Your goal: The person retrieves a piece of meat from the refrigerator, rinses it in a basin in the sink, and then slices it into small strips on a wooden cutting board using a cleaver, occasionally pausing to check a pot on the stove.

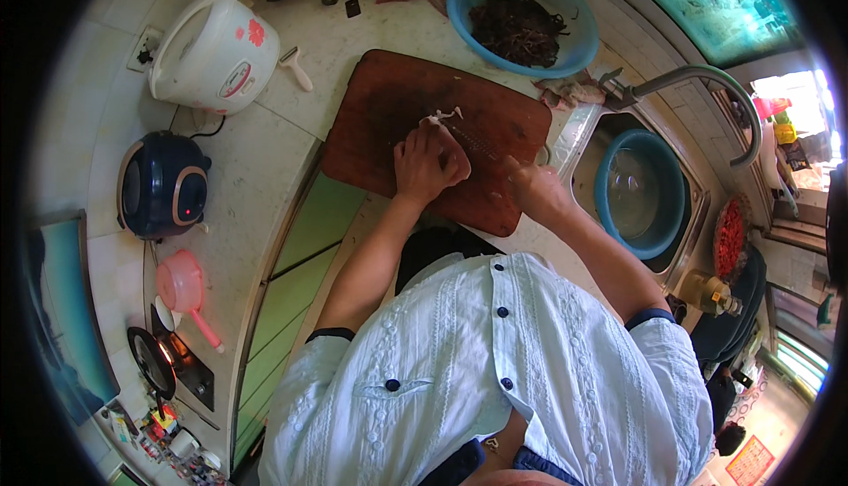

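A piece of pale pink raw meat with whitish fat at its far end lies on the reddish-brown wooden cutting board. My left hand presses down over its left side, fingers bent around it. In my right hand is a knife, its blade pointing away to the upper left, close beside the meat. The blade shows faintly and has a dotted look. My fingers hide most of the handle. Small whitish scraps dot the board near the blade.
A blue basin of dark, stringy food stands behind the board. Right of it, a teal basin sits in the sink under the faucet. A peeler, a white rice cooker and a dark blue cooker line the left counter.
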`<move>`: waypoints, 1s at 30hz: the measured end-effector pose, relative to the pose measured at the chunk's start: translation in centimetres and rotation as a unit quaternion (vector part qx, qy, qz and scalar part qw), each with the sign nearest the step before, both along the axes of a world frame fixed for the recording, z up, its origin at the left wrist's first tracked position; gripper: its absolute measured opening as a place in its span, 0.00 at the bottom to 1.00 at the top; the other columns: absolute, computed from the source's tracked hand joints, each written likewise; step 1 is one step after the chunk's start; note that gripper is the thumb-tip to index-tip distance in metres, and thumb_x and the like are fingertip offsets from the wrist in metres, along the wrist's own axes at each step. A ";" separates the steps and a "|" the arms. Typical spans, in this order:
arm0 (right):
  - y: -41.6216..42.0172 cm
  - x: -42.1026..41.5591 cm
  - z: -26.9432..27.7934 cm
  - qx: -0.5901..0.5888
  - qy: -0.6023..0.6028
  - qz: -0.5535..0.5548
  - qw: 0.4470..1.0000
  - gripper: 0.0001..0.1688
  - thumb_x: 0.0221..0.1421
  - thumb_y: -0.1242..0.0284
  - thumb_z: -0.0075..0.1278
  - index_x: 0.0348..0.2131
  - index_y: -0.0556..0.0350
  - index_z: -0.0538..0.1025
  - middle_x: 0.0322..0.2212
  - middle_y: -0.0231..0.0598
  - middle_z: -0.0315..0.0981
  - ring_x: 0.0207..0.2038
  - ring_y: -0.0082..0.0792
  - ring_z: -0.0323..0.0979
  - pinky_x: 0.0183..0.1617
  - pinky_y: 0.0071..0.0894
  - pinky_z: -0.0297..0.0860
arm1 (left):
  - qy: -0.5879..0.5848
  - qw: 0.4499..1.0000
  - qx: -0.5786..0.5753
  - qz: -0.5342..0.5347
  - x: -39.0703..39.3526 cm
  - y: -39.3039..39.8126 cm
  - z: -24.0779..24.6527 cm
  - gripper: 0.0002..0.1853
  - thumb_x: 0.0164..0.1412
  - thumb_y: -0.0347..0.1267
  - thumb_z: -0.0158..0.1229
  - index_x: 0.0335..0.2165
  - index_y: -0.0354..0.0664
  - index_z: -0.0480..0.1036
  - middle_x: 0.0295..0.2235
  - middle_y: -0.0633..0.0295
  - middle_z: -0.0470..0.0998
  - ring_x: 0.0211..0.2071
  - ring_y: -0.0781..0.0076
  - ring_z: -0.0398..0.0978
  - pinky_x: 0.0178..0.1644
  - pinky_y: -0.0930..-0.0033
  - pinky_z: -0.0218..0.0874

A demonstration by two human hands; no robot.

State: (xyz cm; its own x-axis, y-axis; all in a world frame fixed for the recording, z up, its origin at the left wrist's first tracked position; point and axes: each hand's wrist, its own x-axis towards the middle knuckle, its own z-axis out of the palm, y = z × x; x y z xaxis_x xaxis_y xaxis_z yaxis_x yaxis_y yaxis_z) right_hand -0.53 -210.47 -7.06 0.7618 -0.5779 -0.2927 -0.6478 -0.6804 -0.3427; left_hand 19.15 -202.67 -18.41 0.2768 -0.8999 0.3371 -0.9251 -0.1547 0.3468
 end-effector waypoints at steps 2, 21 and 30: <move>0.2 0.6 0.6 -0.003 0.030 0.030 0.999 0.17 0.48 0.67 0.47 0.36 0.58 0.65 0.28 0.50 0.72 0.30 0.49 0.73 0.33 0.44 0.69 | 0.001 1.000 -0.001 0.004 0.1 0.1 -0.3 0.29 0.46 0.46 0.52 0.44 0.40 0.65 0.49 0.53 0.64 0.48 0.54 0.61 0.47 0.52 0.52; -1.7 -0.5 -2.0 -0.001 -0.004 -0.064 0.998 0.13 0.46 0.72 0.46 0.34 0.58 0.65 0.27 0.51 0.73 0.30 0.51 0.72 0.33 0.45 0.68 | -0.024 1.000 -0.001 0.000 0.0 -0.1 0.0 0.30 0.43 0.44 0.54 0.44 0.40 0.66 0.50 0.55 0.63 0.48 0.57 0.61 0.47 0.54 0.53; -0.5 1.3 -0.9 -0.033 0.028 0.062 0.997 0.20 0.42 0.67 0.54 0.34 0.57 0.66 0.25 0.48 0.73 0.29 0.47 0.73 0.31 0.42 0.69 | -0.024 1.000 -0.015 -0.003 0.0 0.2 -0.3 0.25 0.44 0.46 0.53 0.41 0.44 0.68 0.46 0.55 0.66 0.46 0.55 0.63 0.44 0.53 0.53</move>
